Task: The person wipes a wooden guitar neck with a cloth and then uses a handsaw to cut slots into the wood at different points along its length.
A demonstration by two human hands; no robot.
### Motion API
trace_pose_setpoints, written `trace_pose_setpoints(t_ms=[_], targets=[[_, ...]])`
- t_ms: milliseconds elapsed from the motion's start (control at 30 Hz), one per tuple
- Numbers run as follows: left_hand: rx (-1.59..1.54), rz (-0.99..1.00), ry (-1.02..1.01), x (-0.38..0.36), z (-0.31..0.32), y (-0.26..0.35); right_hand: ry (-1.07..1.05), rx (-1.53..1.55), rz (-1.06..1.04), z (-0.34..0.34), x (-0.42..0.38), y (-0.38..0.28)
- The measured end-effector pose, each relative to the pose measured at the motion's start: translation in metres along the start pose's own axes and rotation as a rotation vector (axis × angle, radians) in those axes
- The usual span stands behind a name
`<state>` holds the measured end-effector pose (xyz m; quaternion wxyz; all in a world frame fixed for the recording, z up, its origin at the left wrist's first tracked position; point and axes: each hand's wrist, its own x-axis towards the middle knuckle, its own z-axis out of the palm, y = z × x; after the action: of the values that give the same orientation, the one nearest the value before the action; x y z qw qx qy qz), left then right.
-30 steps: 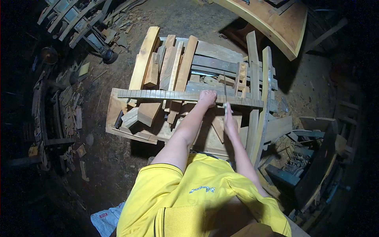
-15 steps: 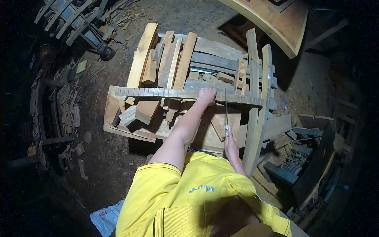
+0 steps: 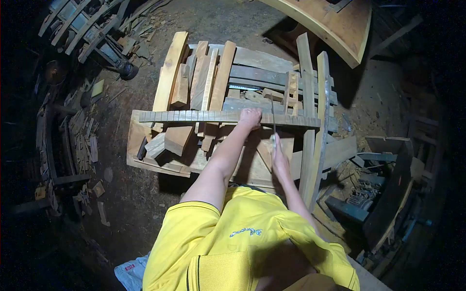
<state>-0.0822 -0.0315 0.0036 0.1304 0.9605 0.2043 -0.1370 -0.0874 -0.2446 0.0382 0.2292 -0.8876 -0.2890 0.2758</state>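
Note:
A long wooden strip [image 3: 194, 116] lies crosswise over the wood pile, with a row of evenly spaced crosswise cuts along its length. My left hand [image 3: 250, 118] is closed over the strip right of its middle, fingers wrapped over the far side. Just to the right, my right hand [image 3: 279, 157] grips the handle of a handsaw. The narrow saw blade [image 3: 273, 110] points away from me and crosses the strip close to my left hand. Below the strip, a broad board [image 3: 250, 157] and angled wood blocks [image 3: 178, 139] rest.
Several upright-lying planks [image 3: 224, 72] stretch beyond the strip at the left. Two long boards [image 3: 322, 92] cross the strip's right end. A curved wooden panel [image 3: 335, 24] stands at the back right. At the right is a machine [image 3: 357, 199], and wood scraps [image 3: 93, 140] litter the left floor.
My right hand has pushed the saw forward, so its blade reaches farther beyond the strip. My left hand keeps its grip on the strip. The whole view has shifted slightly.

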Motion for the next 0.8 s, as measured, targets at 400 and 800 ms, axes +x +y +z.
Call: trace_pose_setpoints(t_ms=[400, 800], targets=[[0.049, 0.011, 0.055, 0.001, 0.005, 0.0, 0.121, -0.025, -0.075, 0.006, 0.032, -0.001], [0.042, 0.008, 0.023, -0.007, -0.005, 0.002, -0.043, -0.04, 0.09, 0.016, -0.053, 0.028]])
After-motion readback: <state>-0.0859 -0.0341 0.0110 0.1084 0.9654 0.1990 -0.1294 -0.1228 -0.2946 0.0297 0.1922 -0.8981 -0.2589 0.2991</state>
